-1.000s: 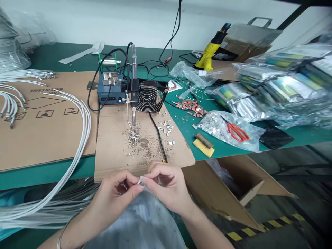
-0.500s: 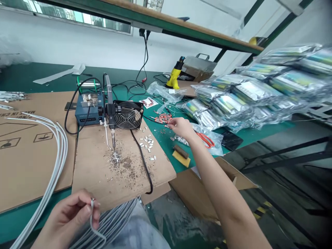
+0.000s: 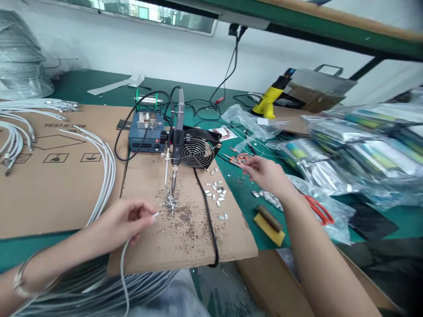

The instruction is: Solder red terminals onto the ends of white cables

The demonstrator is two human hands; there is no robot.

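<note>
My left hand (image 3: pixel 137 219) pinches a thin grey-white cable (image 3: pixel 123 266) close to its end, and the short tip sticks out past my fingers over the cardboard. The rest of the cable hangs down toward my lap. Over on the right, my right hand (image 3: pixel 268 174) is closed at the fingertips beside a small pile of orange-red parts (image 3: pixel 236 159). What it pinches there, if anything, is too small to make out. A soldering iron (image 3: pixel 179 132) stands clamped tip-down above a heap of metal scraps (image 3: pixel 171 202). Several small metal connectors (image 3: pixel 216 188) lie right of it.
Behind stand a blue soldering station (image 3: pixel 145 134), a black fan (image 3: pixel 198 149) and a yellow heat gun (image 3: pixel 267 99). Bundled white cables (image 3: pixel 107 176) lie left. Bagged packs (image 3: pixel 346 149), orange-handled scissors (image 3: pixel 319 209) and a yellow sponge (image 3: pixel 269 229) are right. A black cord (image 3: pixel 211 224) crosses the cardboard.
My left hand has risen from near my lap to above the cardboard with the cable end. My right hand stays by the orange-red parts. The view has turned left.
</note>
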